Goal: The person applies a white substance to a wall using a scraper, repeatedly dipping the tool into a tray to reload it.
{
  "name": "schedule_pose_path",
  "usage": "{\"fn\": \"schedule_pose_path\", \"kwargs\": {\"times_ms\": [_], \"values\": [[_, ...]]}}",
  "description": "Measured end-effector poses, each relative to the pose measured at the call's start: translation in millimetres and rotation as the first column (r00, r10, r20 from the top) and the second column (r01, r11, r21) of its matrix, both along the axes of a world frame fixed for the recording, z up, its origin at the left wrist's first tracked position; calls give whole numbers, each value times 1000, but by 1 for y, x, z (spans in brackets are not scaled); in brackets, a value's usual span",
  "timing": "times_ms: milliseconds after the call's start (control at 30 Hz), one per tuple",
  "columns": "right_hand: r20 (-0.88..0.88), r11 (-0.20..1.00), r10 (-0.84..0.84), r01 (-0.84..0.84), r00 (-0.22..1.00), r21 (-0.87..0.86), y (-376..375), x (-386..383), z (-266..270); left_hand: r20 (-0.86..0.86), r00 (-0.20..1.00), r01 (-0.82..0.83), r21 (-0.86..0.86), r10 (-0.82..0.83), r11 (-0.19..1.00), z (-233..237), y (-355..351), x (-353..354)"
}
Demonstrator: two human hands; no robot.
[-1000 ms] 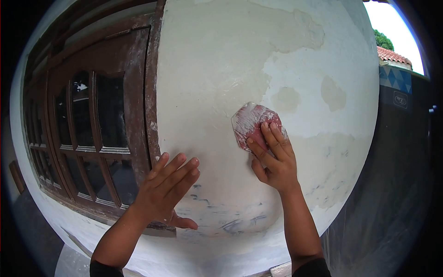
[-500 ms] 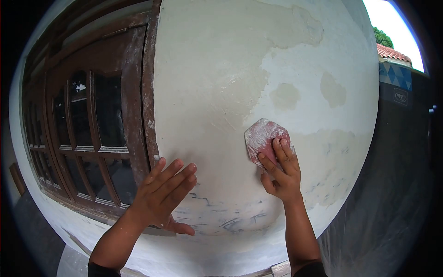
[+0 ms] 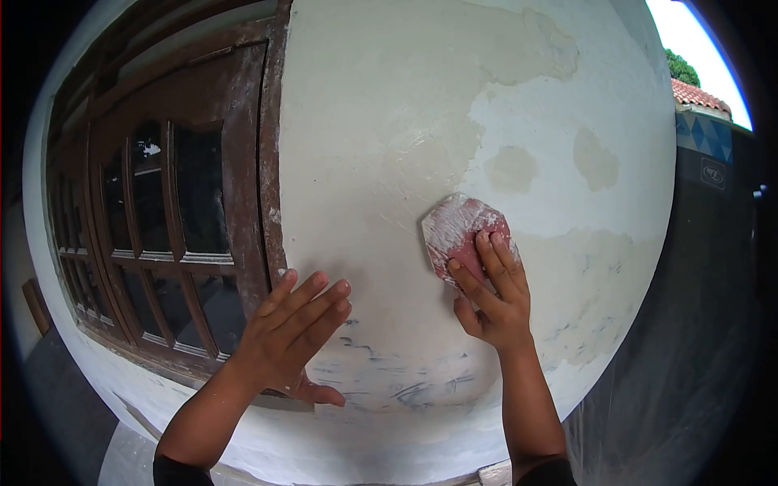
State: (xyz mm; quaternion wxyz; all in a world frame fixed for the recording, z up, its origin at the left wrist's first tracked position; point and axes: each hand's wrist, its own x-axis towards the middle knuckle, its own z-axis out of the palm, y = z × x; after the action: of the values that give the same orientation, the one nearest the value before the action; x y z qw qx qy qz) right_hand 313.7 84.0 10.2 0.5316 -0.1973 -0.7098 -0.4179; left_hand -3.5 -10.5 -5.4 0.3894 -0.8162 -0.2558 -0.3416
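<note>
A pale wall with beige patches and dark streaks low down fills the middle. My right hand holds a flat reddish pad smeared with white against it, thumb below and fingers over the pad's lower right part. My left hand is empty, its fingers spread and the thumb pointing right. It is beside the lower right corner of the brown window frame, near the wall; whether the palm touches the wall is hard to tell.
A brown wooden window with dark glass panes takes up the left side. At the right edge hangs a dark sheet with a blue patterned band. A tiled roof and a tree show beyond.
The pad and my right hand have moved slightly up and left on the wall. The view has shifted a little, with the window and wall now further right. My left hand stays spread.
</note>
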Motion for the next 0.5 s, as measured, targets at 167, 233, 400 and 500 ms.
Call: {"fn": "schedule_pose_path", "kwargs": {"times_ms": [167, 233, 400, 500], "values": [[43, 999, 39, -39, 998, 8, -2, -18, 26, -9, 1000, 1, 26, -1, 1000, 6, 3, 9], [54, 1000, 26, -26, 998, -3, 3, -11, 18, -7, 1000, 17, 16, -17, 1000, 1, 0, 5], [-13, 997, 56, -55, 998, 46, -1, -7, 20, 5, 1000, 10, 20, -10, 1000, 1, -2, 0], [56, 998, 49, -51, 997, 26, -3, -21, 36, 2, 1000, 0, 24, -1, 1000, 5, 0, 5]]}}
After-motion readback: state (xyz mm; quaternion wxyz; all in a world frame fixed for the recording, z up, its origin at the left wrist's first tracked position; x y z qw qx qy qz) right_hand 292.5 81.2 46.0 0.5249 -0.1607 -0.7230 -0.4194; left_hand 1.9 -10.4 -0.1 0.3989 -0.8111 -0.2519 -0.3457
